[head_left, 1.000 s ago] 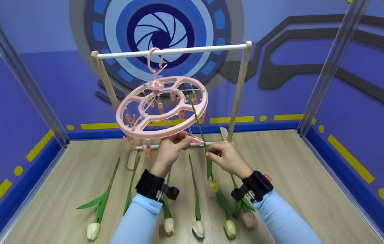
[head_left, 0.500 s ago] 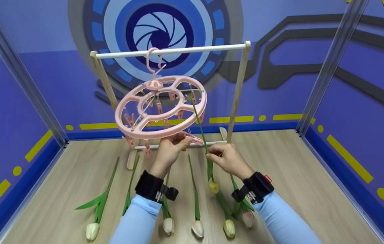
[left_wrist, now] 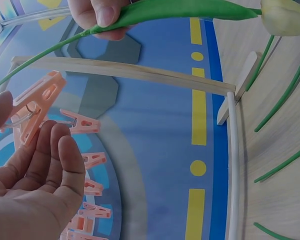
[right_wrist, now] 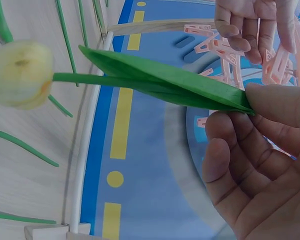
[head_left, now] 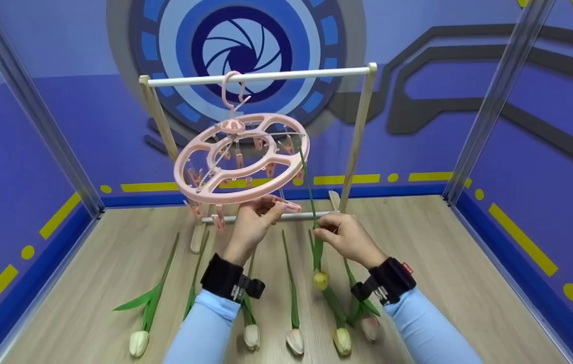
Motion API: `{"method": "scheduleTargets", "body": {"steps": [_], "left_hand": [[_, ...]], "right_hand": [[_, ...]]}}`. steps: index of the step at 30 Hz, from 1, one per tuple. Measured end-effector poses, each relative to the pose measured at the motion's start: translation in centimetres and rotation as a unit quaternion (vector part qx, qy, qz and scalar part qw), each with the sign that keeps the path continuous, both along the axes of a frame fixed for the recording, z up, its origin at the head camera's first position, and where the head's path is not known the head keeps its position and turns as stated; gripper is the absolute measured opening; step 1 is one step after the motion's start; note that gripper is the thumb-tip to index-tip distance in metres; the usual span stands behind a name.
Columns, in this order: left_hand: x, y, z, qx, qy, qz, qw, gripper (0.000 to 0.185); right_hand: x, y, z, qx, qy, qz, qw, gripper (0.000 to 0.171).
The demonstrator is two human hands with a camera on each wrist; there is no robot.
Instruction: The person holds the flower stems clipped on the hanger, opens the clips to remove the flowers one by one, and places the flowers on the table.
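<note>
Under the front rim of a round pink clip hanger [head_left: 241, 194], my left hand [head_left: 253, 222] pinches one of its hanging clothespins [head_left: 287, 205] between thumb and fingers. The left wrist view shows that clothespin [left_wrist: 40, 105] close up. To the right, my right hand [head_left: 347, 235] pinches a yellow tulip by its green stem [head_left: 311, 197], just where the leaf joins. Its bloom [head_left: 321, 280] hangs downward and the bare stem end points up, near the hanger's right rim. In the right wrist view, the leaf [right_wrist: 165, 85] lies between thumb and fingers. Stem and clothespin are apart.
The hanger hooks over the white bar [head_left: 286, 75] of a wooden stand [head_left: 360, 136]. Several other clothespins [head_left: 218, 222] dangle from it. Several tulips lie on the wooden table, among them a white one [head_left: 139, 344] at left and a yellow one [head_left: 342, 341] at right.
My right hand has moved slightly right with the tulip, and the stem end has shifted right, toward the hanger's outer rim. My left hand stays on the clothespin, nearly still.
</note>
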State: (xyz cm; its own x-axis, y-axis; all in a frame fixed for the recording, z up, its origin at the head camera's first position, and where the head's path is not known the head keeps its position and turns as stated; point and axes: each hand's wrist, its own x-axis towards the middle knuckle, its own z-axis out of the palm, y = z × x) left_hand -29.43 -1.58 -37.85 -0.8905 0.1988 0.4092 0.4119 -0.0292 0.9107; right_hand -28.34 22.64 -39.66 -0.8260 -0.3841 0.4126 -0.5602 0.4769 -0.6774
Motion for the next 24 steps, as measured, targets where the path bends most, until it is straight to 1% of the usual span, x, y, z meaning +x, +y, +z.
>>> {"method": "scheduleTargets", "body": {"steps": [5,8,11,14,17,22,24], "left_hand": [[-0.1,-0.1,-0.1,0.001,0.014,0.0,0.9999,0.016],[-0.1,-0.2,-0.1,0.008,0.01,-0.001,0.9999,0.017],[-0.1,-0.2,-0.2,0.012,-0.002,0.006,0.9999,0.018],[0.0,-0.3,-0.1,0.015,-0.015,0.015,0.9997,0.02],[0.0,-0.4,-0.1,0.017,-0.02,0.019,0.9995,0.021],[-0.1,-0.5,-0.1,0.014,-0.011,0.019,0.9997,0.02],[-0.1,-0.5,-0.1,0.01,-0.007,0.026,0.9996,0.021]], "right_hand": [[0.1,0.6,-0.1,0.009,0.019,0.013,1.0,0.005],[0.2,1.0,-0.1,0.01,0.026,0.011,1.0,0.005],[0.3,1.4,-0.1,0.013,0.03,0.005,0.999,0.005],[0.5,2.0,0.0,0.014,0.029,0.003,0.999,0.005],[0.7,2.7,0.0,0.008,0.025,0.005,1.0,0.005],[1.1,3.6,0.1,-0.003,0.016,0.004,1.0,0.005],[1.2,4.0,0.0,-0.004,0.014,0.002,1.0,0.006]]}}
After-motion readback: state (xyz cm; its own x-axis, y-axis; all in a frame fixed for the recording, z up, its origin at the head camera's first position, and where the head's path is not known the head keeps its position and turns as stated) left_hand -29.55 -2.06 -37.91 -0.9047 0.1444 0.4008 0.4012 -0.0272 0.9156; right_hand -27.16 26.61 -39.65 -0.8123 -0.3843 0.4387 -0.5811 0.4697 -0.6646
